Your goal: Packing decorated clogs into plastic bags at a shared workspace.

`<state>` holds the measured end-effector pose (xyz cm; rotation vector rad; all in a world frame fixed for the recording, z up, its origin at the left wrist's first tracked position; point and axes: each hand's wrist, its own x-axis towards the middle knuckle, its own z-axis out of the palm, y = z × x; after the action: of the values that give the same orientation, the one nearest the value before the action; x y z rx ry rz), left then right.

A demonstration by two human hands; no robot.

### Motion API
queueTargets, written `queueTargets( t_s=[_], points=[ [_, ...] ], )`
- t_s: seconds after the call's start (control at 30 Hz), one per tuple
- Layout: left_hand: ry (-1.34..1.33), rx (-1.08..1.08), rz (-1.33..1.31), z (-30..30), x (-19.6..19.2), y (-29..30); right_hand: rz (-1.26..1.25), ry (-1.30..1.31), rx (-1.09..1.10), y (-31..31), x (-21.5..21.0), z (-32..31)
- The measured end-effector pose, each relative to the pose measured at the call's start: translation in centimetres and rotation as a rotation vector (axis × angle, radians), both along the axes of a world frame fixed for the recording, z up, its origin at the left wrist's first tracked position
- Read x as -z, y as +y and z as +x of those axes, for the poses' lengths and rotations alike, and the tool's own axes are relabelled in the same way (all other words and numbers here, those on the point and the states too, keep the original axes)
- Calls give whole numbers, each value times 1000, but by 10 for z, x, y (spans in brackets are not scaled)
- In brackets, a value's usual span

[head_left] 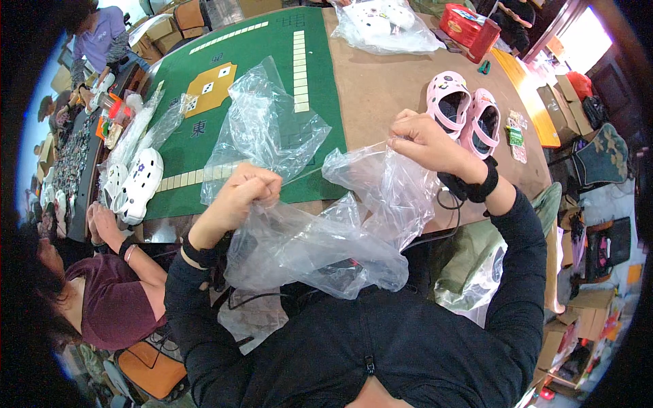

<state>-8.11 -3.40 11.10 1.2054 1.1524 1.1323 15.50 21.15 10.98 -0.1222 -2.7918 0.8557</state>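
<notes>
Between my two closed hands a clear plastic bag (320, 248) hangs in front of my chest, one edge pulled taut from hand to hand. My left hand (238, 194) is a fist around one end of that edge, over the near side of the green mat. My right hand (425, 139) pinches the other end, just left of a pair of pink clogs (449, 102) decorated with small charms. The bag is creased and looks to have nothing in it. Another crumpled clear plastic bag (262, 122) lies on the mat beyond my left hand.
A green mat (316, 75) with printed tiles covers the table's left part; brown covering (371, 95) lies right. A small charm packet (517, 139) is beside the clogs. White clogs (139, 187) stand near a co-worker (115, 299) at left. A bagged white pair (388, 24) and red container (466, 27) are far.
</notes>
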Motion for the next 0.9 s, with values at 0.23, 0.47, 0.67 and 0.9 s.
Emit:
queueTargets(
  t_s=[0.23, 0.47, 0.67, 0.9],
  points=[
    [20, -228, -180, 19, 27, 9, -399, 296, -358, -49, -22, 13],
    [-1013, 67, 45, 57, 27, -8, -1418, 97, -523, -104, -21, 39],
    [-791, 5, -203, 74, 14, -22, -1554, -117, -57, -100, -12, 60],
    [-192, -554, 227, 21, -26, -40, -733, 159, 58, -60, -37, 80]
  ],
)
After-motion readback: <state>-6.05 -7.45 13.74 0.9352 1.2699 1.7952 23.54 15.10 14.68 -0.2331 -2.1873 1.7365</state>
